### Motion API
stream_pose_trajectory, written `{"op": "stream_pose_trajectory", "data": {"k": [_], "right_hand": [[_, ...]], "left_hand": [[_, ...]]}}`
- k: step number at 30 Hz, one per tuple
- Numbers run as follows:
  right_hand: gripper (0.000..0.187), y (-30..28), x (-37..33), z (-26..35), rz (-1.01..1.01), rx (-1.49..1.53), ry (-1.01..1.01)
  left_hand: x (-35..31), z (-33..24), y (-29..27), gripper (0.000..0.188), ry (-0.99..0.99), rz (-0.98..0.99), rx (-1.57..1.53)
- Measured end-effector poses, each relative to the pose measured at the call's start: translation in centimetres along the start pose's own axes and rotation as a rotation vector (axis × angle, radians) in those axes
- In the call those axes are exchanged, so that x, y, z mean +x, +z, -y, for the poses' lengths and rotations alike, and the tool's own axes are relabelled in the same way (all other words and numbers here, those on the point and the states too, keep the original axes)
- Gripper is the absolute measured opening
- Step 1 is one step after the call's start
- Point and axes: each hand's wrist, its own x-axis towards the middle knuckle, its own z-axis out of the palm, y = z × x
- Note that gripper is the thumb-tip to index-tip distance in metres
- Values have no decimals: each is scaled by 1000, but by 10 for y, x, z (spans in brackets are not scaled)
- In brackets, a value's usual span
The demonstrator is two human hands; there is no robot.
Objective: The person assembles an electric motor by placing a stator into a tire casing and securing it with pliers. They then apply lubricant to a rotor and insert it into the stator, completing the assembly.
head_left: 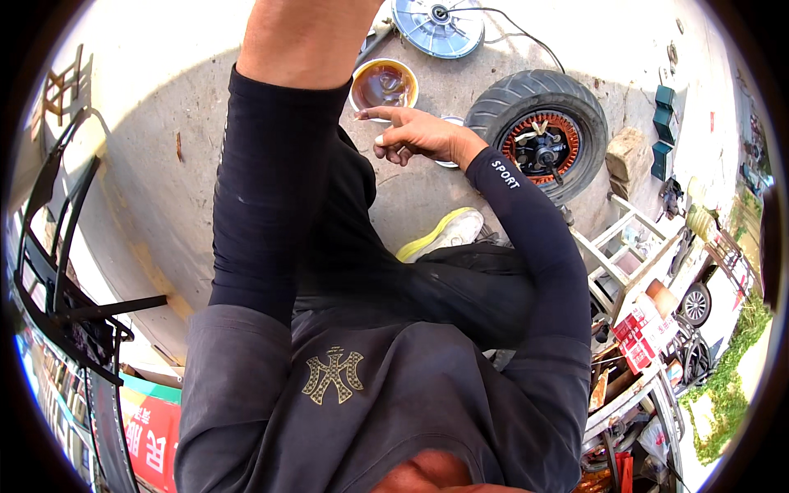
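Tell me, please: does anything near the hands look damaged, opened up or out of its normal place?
Yes. The tyre lies flat on the concrete with its hub motor open, copper windings exposed. Its round metal cover lies apart, near the top edge. The right hand, open, hovers near a bowl of dark brown liquid. The left hand is out of view.

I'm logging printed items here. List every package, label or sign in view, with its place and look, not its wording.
Red sign: lower left, flat panel, red with white characters and a green top edge.
Carton: right, on the cluttered rack, boxy, white with red print.
Sleeve label: on the right forearm's black sleeve, small white lettering.
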Motion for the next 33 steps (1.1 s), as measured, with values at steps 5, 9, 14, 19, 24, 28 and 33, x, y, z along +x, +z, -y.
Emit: {"op": "stream_pose_trajectory", "data": {"k": [5,9,14,19,24,28,33], "right_hand": [[79,-11,-105,82,-110,-662,-31],[78,20,-257,140,-273,-598,-213],[94,75,-294,100,-1066,-396,-1148],[81,65,-266,93,-1332,-1172,-931],[81,48,-263,71,-1428,-1403,-701],[80,39,-262,71,-1439,-1454,-690],[72,42,-263,75,-1460,-1609,-474]], "left_hand": [[-5,6,8,23,-201,-400,93],[-8,3,21,23,-295,-441,-7],[-23,0,64,27,-605,-335,-278],[-46,5,87,37,-644,-41,-83],[-55,14,104,54,-714,16,-129],[-56,12,108,63,-707,114,-88],[-60,17,105,65,-698,158,-31]]}}
